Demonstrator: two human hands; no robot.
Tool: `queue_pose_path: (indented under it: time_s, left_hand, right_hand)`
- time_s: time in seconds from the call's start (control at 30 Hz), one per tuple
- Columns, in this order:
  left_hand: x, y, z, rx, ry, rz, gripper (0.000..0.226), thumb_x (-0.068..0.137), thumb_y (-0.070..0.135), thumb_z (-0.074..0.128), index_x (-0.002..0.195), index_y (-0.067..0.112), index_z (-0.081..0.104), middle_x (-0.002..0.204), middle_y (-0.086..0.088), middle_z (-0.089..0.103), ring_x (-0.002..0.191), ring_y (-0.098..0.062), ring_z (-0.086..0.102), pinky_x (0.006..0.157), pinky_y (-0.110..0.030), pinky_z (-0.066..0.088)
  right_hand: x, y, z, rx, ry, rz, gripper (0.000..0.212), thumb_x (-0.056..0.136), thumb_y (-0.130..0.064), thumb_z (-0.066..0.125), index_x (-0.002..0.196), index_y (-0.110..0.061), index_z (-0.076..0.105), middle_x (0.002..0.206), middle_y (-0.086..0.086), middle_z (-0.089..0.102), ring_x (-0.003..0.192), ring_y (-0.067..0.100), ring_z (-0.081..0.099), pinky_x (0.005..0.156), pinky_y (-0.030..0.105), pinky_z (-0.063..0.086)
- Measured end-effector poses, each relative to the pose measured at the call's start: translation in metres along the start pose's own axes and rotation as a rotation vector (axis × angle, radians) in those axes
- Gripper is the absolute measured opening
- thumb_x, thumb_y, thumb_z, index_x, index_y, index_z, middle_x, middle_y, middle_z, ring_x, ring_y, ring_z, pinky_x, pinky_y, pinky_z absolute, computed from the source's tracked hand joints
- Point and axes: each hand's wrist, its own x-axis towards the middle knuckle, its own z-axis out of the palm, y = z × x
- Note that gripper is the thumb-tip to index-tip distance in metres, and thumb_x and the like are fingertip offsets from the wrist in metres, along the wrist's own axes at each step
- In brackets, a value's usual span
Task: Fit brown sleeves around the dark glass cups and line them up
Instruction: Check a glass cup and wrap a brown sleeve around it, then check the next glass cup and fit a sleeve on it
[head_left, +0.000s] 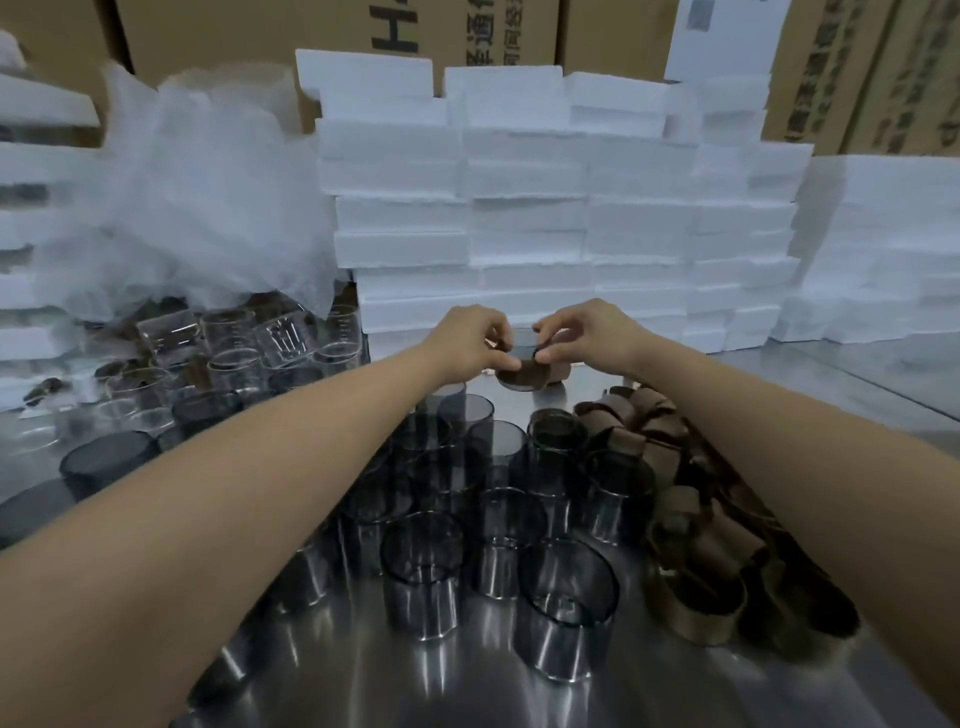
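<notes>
Far out over the metal table, my left hand (470, 338) and my right hand (582, 332) both pinch one dark glass cup (522, 340). A brown sleeve (524, 375) wraps its lower part, which stands on the table (841, 374). Several bare dark glass cups (498, 519) stand bunched between my forearms. A heap of loose brown sleeves (691, 530) lies to their right, under my right forearm.
White foam blocks (524, 218) are stacked like a wall just behind the held cup. Crumpled clear plastic (192, 197) and clear glass cups (270, 343) fill the back left. More dark cups (104, 460) lie at the left. Cardboard boxes (332, 31) rise behind.
</notes>
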Motion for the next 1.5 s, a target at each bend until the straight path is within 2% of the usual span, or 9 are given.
queue_pose_path:
  time_s: [0.2,0.4,0.57,0.77,0.93,1.03,1.2,1.37,1.5]
  left_hand:
    - [0.036,-0.029,0.025,0.123,-0.051,-0.075,0.031,0.078,0.017,0.082,0.101,0.001,0.069,0.111,-0.012,0.068,0.104,-0.022,0.060,0.078,-0.021,0.036]
    - [0.052,-0.049,0.043,0.174,-0.087,-0.137,0.030,0.084,0.013,0.076,0.109,-0.002,0.068,0.116,-0.016,0.067,0.112,-0.026,0.059,0.095,-0.031,0.043]
    - [0.052,-0.054,0.041,0.144,-0.036,-0.152,0.039,0.099,0.004,0.052,0.138,0.007,0.053,0.142,-0.014,0.052,0.129,-0.025,0.050,0.102,-0.026,0.037]
    - [0.009,-0.054,0.003,0.101,0.196,-0.181,0.035,0.102,0.003,0.040,0.132,0.006,0.057,0.139,-0.015,0.054,0.120,-0.034,0.055,0.091,-0.032,0.044]
    - [-0.053,-0.021,-0.018,-0.034,0.274,-0.245,0.032,0.098,0.002,0.039,0.117,0.005,0.065,0.123,-0.016,0.065,0.093,-0.022,0.064,0.073,-0.023,0.045]
    - [-0.096,0.018,-0.018,-0.145,0.310,-0.229,0.029,0.095,0.000,0.042,0.105,0.008,0.068,0.109,-0.013,0.069,0.077,-0.016,0.061,0.062,-0.019,0.044]
    - [-0.185,0.067,-0.001,-0.309,0.456,-0.139,0.032,0.083,-0.008,0.046,0.086,0.014,0.070,0.076,0.002,0.069,0.071,-0.012,0.065,0.064,-0.026,0.050]
    - [-0.269,0.062,0.034,-0.151,0.619,0.026,0.041,0.081,-0.012,0.045,0.107,0.011,0.066,0.111,0.001,0.062,0.108,-0.014,0.053,0.095,-0.027,0.044]
    - [-0.280,0.051,0.044,-0.159,0.648,-0.009,0.025,0.080,-0.013,0.047,0.093,0.008,0.047,0.101,-0.002,0.042,0.094,-0.017,0.042,0.083,-0.018,0.035]
  right_hand:
    - [0.035,0.022,0.023,-0.329,-0.032,-0.025,0.015,0.078,-0.014,0.079,0.090,-0.007,0.074,0.111,0.011,0.069,0.109,0.026,0.061,0.094,0.035,0.045]
    - [0.059,0.039,0.044,-0.681,-0.016,-0.025,0.009,0.087,-0.034,0.069,0.092,-0.027,0.066,0.094,-0.005,0.059,0.112,0.021,0.052,0.097,0.035,0.032]
    - [0.068,0.048,0.050,-0.789,-0.016,0.081,0.022,0.095,-0.033,0.058,0.114,-0.022,0.063,0.120,0.003,0.062,0.124,0.025,0.041,0.104,0.039,0.025]
    - [0.040,0.021,0.025,-0.410,0.182,0.142,0.037,0.093,-0.002,0.052,0.126,-0.014,0.062,0.135,0.009,0.058,0.126,0.025,0.051,0.106,0.035,0.039]
    - [-0.023,-0.051,0.019,0.077,0.265,0.107,0.016,0.091,-0.005,0.063,0.104,-0.007,0.072,0.102,0.012,0.071,0.086,0.015,0.067,0.067,0.014,0.049]
    - [-0.078,-0.100,0.036,0.268,0.249,0.060,0.008,0.091,-0.015,0.064,0.092,-0.011,0.071,0.083,0.005,0.072,0.057,0.005,0.064,0.058,0.022,0.053]
    - [-0.166,-0.137,0.093,0.247,0.358,0.003,0.016,0.094,-0.014,0.055,0.084,-0.019,0.066,0.057,0.001,0.064,0.038,0.004,0.055,0.047,0.018,0.049]
    - [-0.222,-0.117,0.142,0.180,0.340,-0.025,0.032,0.093,-0.006,0.050,0.122,-0.015,0.058,0.055,-0.007,0.058,0.046,0.002,0.054,0.049,0.009,0.039]
    - [-0.221,-0.103,0.154,0.035,0.201,0.004,0.040,0.094,-0.015,0.054,0.133,-0.018,0.051,0.057,-0.001,0.060,0.057,0.010,0.059,0.066,0.027,0.052]
